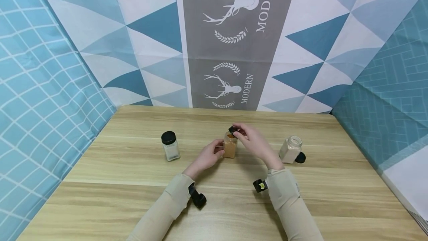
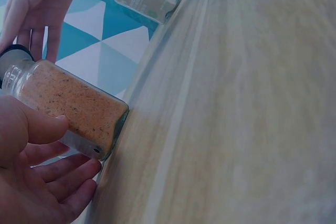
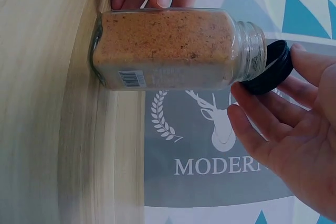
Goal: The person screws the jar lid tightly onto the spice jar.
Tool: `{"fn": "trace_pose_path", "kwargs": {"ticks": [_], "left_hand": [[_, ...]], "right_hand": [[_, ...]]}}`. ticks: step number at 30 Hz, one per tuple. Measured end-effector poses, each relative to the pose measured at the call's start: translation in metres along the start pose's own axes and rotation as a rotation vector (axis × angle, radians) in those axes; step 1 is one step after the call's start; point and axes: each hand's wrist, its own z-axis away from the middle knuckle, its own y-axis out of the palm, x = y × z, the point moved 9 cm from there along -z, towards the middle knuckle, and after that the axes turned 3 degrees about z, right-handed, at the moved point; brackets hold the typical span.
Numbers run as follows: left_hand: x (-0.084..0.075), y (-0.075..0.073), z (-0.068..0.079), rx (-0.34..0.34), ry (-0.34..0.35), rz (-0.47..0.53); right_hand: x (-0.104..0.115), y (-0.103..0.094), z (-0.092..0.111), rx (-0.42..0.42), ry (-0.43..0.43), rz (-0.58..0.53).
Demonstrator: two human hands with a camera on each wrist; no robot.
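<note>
A square glass spice jar (image 1: 229, 147) full of orange-brown seasoning stands upright on the wooden table. My left hand (image 1: 208, 155) holds its side, thumb on one face and fingers on another, as the left wrist view shows. Between the thumb and fingers of my right hand (image 1: 251, 140) is a black lid (image 3: 272, 69). The lid is tilted at the jar's mouth, its edge overlapping the threaded glass neck (image 3: 251, 51) in the right wrist view, with the opening partly uncovered.
To the left stands a capped jar (image 1: 171, 149) of white contents. On the right is an uncapped jar (image 1: 289, 150) of pale powder, with a black lid (image 1: 300, 157) lying beside it. A patterned cloth backdrop (image 1: 153, 66) rises behind the table (image 1: 117, 203).
</note>
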Motion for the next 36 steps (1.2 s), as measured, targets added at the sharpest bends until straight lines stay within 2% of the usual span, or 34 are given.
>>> {"fn": "trace_pose_path", "kwargs": {"ticks": [9, 28, 36], "left_hand": [[0.000, 0.000, 0.001, 0.002, -0.007, 0.011], [0.001, 0.000, 0.001, 0.006, -0.021, 0.002], [0.002, 0.000, 0.000, 0.007, -0.030, 0.018]], "right_hand": [[0.003, 0.004, -0.001, -0.001, -0.019, 0.027], [0.013, 0.008, 0.000, -0.015, -0.162, 0.128], [0.010, 0.007, 0.005, 0.012, -0.158, 0.098]]}}
